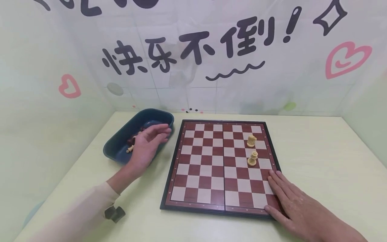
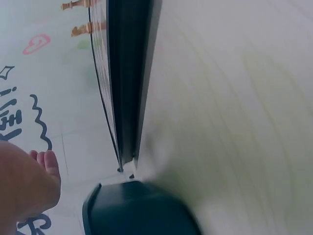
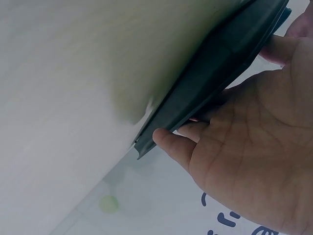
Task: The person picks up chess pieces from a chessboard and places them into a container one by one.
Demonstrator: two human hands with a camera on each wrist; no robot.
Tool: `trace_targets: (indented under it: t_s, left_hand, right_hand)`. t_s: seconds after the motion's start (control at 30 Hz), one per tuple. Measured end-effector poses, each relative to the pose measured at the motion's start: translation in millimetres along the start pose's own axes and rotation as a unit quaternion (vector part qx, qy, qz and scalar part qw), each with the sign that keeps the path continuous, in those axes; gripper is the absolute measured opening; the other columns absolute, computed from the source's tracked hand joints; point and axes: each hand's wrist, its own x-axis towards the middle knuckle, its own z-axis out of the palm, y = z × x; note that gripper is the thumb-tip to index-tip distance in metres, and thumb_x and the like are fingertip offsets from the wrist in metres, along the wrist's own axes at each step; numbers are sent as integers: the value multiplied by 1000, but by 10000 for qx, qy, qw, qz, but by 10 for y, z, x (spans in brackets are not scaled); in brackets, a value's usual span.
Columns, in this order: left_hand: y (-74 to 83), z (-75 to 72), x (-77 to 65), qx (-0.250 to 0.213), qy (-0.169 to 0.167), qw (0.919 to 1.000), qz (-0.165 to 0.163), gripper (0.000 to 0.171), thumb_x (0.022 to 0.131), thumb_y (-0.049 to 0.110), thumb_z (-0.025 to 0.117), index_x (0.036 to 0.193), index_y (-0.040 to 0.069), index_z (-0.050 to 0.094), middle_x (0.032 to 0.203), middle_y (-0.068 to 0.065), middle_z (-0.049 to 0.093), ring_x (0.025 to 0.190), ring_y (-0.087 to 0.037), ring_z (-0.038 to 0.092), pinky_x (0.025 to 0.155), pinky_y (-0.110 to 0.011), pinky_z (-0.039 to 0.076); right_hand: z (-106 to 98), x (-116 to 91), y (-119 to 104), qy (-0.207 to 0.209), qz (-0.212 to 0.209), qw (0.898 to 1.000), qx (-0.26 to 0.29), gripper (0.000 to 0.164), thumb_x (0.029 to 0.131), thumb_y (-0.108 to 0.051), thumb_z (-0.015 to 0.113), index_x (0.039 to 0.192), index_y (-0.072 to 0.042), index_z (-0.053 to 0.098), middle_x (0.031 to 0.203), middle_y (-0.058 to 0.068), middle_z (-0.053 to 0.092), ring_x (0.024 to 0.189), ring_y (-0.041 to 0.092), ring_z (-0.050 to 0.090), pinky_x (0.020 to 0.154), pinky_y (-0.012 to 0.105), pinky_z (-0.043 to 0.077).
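My left hand [image 1: 148, 144] hovers over the right side of a dark blue plastic bin [image 1: 116, 140], its fingers pointing right; no piece shows between them. In the left wrist view, part of that hand [image 2: 29, 183] appears beside the bin's rim [image 2: 137, 193]. My right hand [image 1: 297, 205] rests flat on the near right corner of a red-and-white chessboard [image 1: 205, 182], fingers stretched along its edge. On the board's right half stand a cream knight [image 1: 251, 141] and, nearer me, a cream chess piece with a flared top [image 1: 252, 158], both upright.
Several chess pieces [image 1: 130, 148], cream and dark red, lie inside the bin, partly hidden by the left hand. The bin stands left of the board on a pale table [image 1: 317, 151]. Behind rises a white printed backdrop [image 1: 193, 97]. A dark device [image 1: 115, 213] sits by the left sleeve.
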Motion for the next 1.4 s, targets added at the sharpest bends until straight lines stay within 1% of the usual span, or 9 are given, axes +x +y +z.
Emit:
trace_targets:
  t_s: [0.17,0.27,0.37,0.6,0.67,0.8,1.07,1.2,1.4]
  left_hand:
    - [-27,112,4,-56,37,10000,71,27,99,-11,57,125,-16,60,116,-31,66,102,-22,69,90,-33,56]
    - [-42,177,7,113,-128,9998,49,28,100,-5,58,127,-13,60,118,-27,67,102,-19,69,90,-33,56]
    - [-55,248,1,248,-319,9992,-28,28,102,-1,59,128,-9,62,119,-23,68,106,-24,67,91,-33,56]
    - [-109,402,-21,188,-537,9975,-417,27,101,1,59,127,-2,64,121,-20,67,110,-32,63,94,-36,55]
    - [-127,438,-32,217,-600,9968,-485,28,101,1,59,129,-4,63,122,-19,67,113,-37,61,94,-35,54]
    - [-134,515,-42,245,-734,9955,-540,30,101,0,59,130,-7,61,125,-22,65,118,-40,59,95,-32,54]
    - [-134,679,-4,419,-1027,9920,-603,34,100,4,62,134,-1,59,124,-16,67,118,-27,61,98,-29,50]
    - [-139,769,17,273,-1110,9912,-674,36,100,3,61,135,-1,58,126,-18,66,119,-27,60,100,-32,49]
    - [-133,957,-13,410,-1211,9891,-732,40,98,2,61,138,1,56,127,-14,65,121,-29,58,100,-36,49]
  right_hand:
    - [2,-5,-2,41,-17,10000,-22,83,100,-58,55,155,1,36,163,17,27,148,33,28,107,9,-12]
    - [5,-13,6,50,-24,10000,-56,84,100,-58,55,155,2,36,163,17,27,148,33,28,108,9,-12]
    - [5,-15,10,44,-33,9999,-88,84,100,-59,55,155,2,36,164,17,26,148,33,28,108,9,-13]
    - [41,-22,17,214,-133,9997,-79,84,99,-57,57,154,3,37,163,18,28,148,32,28,109,10,-11]
    - [49,-23,16,231,-139,9996,-54,84,99,-57,57,154,3,37,163,18,28,148,32,28,109,9,-11]
    - [53,-20,18,234,-128,9996,-90,85,99,-58,56,155,2,35,163,17,27,148,31,28,109,9,-11]
    - [38,-22,25,243,-133,9995,-159,85,99,-58,56,155,2,36,163,18,27,148,31,28,109,10,-11]
    - [29,-25,22,131,-71,9999,-83,85,100,-59,55,156,2,35,164,17,26,148,31,27,108,9,-11]
    - [9,-21,23,101,-73,9999,-43,84,100,-58,54,156,1,35,164,16,25,148,31,27,108,9,-11]
